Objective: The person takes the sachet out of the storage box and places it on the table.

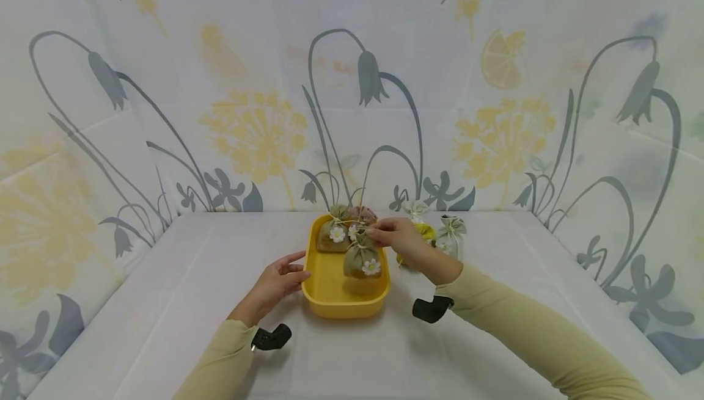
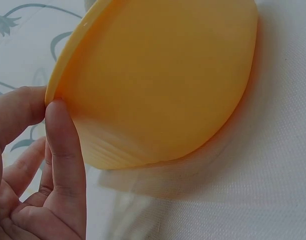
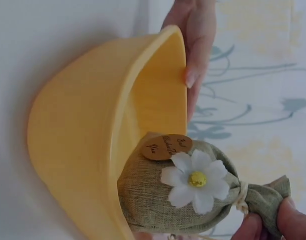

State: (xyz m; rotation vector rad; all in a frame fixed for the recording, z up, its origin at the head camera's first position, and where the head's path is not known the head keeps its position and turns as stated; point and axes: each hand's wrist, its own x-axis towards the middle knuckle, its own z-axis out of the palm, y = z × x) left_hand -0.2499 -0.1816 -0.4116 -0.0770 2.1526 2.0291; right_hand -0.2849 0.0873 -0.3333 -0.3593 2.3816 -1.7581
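Observation:
A yellow plastic basin (image 1: 348, 310) stands on the table. My left hand (image 1: 277, 284) pinches its left rim between thumb and fingers, seen closely in the left wrist view. With thumb and fingertips my right hand (image 1: 404, 241) grips the gathered neck of a green drawstring pouch (image 3: 162, 195). This pouch hangs over the basin's right part, its lower end below the rim. A white fabric daisy (image 3: 196, 178) and a small brown tag (image 3: 166, 147) with writing are on it. Inside the basin's far end sit another green pouch (image 1: 332, 238) and a pink pouch (image 1: 363, 214).
Right of the basin, partly behind my right forearm, are a yellow pouch (image 1: 423, 230) and a pale green pouch (image 1: 452, 235), with another pale pouch (image 1: 416, 208) behind. A white cloth covers the table (image 1: 165, 302); a flower-printed curtain (image 1: 352, 113) rises at the back.

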